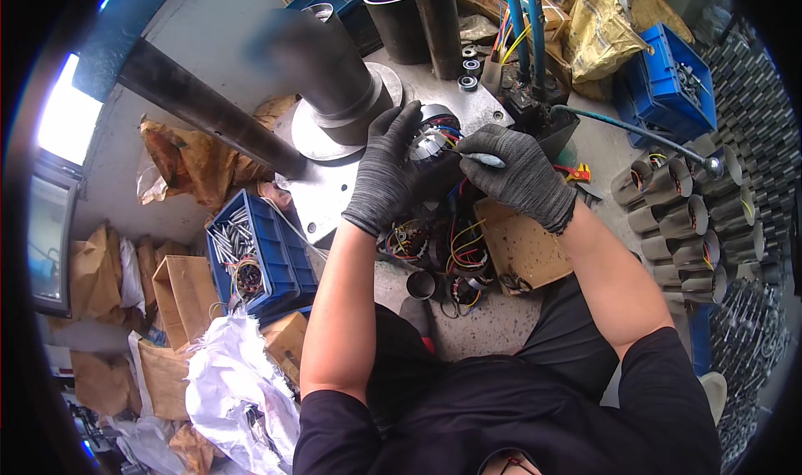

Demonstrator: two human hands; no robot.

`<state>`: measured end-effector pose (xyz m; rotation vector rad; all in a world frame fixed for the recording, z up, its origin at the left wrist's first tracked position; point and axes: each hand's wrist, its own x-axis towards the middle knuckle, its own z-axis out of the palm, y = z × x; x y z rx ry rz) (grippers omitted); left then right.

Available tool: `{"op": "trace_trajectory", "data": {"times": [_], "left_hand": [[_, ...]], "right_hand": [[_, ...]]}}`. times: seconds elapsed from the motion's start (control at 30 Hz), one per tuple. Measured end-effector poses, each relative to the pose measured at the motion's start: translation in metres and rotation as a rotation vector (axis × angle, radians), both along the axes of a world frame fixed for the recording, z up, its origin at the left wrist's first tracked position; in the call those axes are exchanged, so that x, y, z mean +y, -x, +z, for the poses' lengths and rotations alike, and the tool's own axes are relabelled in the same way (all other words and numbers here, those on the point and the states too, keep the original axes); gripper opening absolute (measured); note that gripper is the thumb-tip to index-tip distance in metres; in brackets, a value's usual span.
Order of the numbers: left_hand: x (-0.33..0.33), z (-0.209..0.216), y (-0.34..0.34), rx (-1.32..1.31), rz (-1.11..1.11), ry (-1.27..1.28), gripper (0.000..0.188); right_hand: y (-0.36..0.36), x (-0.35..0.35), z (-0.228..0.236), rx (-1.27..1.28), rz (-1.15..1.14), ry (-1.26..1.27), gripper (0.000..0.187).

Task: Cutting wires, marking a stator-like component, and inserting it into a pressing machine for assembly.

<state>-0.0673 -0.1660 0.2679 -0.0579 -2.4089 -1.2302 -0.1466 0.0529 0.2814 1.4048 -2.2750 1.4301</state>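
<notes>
My left hand (386, 170), in a dark grey knit glove, steadies a motor stator (430, 145) with a white slotted end and coloured wires. Its fingers curl against the near left side of the stator, and some of them are hidden. My right hand (520, 178), gloved alike, grips a slim tool with a pale handle (484, 159). The tool's thin dark tip reaches the stator's wire side; its exact kind is unclear. Both hands work over the near edge of a metal press plate (334, 193). Below them hang wired stators (407, 239) and an open tan box (522, 245).
A thick steel cylinder (342, 86) stands on a round flange, between dark press columns (213, 107). Bearings (468, 82) lie on the plate. Blue crates (292, 262) with metal shafts stand left; another blue crate (668, 82) and stacked motor housings (681, 224) are right.
</notes>
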Motion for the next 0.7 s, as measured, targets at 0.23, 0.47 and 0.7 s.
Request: {"op": "trace_trajectory", "data": {"times": [0.23, 0.47, 0.7], "left_hand": [[-0.003, -0.001, -0.002, 0.003, -0.015, 0.004, 0.085], [-0.004, -0.005, 0.000, -0.038, -0.017, -0.001, 0.086], [-0.002, -0.009, 0.008, -0.014, 0.060, 0.115, 0.086]], "right_hand": [[-0.001, 0.000, -0.004, -0.088, 0.030, 0.051, 0.021], [0.004, 0.018, 0.009, -0.308, 0.077, 0.054, 0.020], [-0.001, 0.016, 0.004, -0.207, 0.025, 0.059, 0.020]]}}
